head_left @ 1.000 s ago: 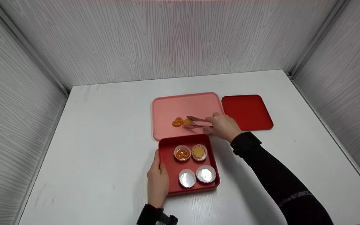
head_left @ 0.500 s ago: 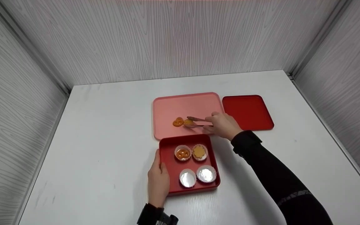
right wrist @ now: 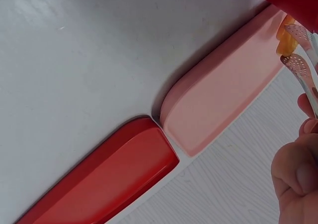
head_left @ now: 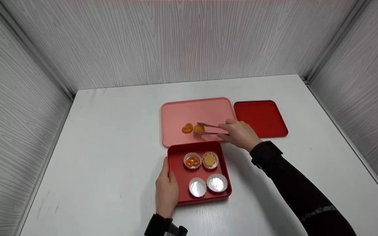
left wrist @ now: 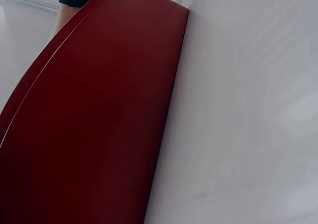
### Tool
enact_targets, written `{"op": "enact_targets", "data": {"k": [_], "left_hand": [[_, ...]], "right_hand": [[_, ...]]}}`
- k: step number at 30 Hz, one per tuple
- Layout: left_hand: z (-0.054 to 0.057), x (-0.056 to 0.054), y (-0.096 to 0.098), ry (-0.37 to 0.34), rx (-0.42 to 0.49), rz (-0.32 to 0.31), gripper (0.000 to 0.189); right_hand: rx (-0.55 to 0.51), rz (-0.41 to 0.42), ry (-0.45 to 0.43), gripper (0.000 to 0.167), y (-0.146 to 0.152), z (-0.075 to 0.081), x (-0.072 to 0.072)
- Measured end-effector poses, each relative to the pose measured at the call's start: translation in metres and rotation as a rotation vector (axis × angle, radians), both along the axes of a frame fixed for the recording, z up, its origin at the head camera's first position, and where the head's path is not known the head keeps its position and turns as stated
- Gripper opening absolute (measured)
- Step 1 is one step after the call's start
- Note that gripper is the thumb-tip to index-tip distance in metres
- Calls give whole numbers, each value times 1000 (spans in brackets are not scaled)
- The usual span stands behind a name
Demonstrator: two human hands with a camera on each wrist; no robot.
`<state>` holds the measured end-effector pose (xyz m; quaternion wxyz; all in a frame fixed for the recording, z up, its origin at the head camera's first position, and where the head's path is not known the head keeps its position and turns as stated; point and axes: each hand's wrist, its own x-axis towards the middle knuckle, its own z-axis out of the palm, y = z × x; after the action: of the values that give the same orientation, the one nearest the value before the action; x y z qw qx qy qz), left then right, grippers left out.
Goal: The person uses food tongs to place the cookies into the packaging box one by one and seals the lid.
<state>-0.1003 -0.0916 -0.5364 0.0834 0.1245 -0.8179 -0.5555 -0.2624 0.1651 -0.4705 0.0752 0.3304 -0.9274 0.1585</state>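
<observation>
My right hand (head_left: 240, 132) holds a pair of metal tongs (head_left: 207, 125) over the pink tray (head_left: 179, 111). Their perforated tips, clear in the right wrist view, lie on either side of a round yellow cookie (head_left: 199, 128). Beside it on the tray is an orange-brown pretzel (head_left: 187, 128). At its left wall, the square red box (head_left: 180, 193) is gripped by my left hand (head_left: 166, 190), thumb at the rim. Inside the box, one paper cup holds a pretzel (head_left: 192, 161) and another a flower-shaped cookie (head_left: 210, 160). Two bare paper cups (head_left: 197, 187) sit nearer me.
A flat red tray (head_left: 261, 118) stands right of the pink one, their edges close together. The box sits directly in front of the pink tray on the white table (head_left: 116, 147). Grey wood-grain panels (head_left: 189, 42) wall in the back and both sides.
My right hand has drawn slightly right with the tongs, and more of the round cookie shows between their tips. My left hand and the box stay in place.
</observation>
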Motion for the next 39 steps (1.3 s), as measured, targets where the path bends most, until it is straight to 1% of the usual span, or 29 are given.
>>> {"op": "enact_targets", "data": {"k": [5, 10, 15, 18, 21, 23, 28, 33, 36, 39], "left_hand": [[0, 0, 0, -3, -5, 2, 54], [-2, 0, 0, -8, -3, 0, 54], [-1, 1, 0, -2, -7, -2, 54], [0, 1, 0, 5, -9, -2, 54], [0, 1, 0, 8, -5, 1, 54], [1, 1, 0, 6, -7, 4, 54], [0, 2, 0, -6, -6, 3, 54], [0, 2, 0, -8, 6, -2, 55], [0, 2, 0, -8, 11, -2, 55], [0, 1, 0, -9, 9, -2, 55]], "right_hand": [[-62, 55, 88, 23, 9, 5, 10], [-115, 113, 171, 27, 18, 12, 26], [-148, 186, 229, 34, 30, 19, 46], [-151, 231, 240, 40, 37, 23, 56], [-137, 258, 221, 48, 45, 26, 64], [-126, 283, 208, 48, 49, 28, 68], [-99, 365, 173, 35, 58, 34, 73], [-71, 449, 99, 30, 63, 43, 78], [-34, 477, 48, 27, 65, 48, 80], [15, 484, -11, 24, 66, 53, 83]]}}
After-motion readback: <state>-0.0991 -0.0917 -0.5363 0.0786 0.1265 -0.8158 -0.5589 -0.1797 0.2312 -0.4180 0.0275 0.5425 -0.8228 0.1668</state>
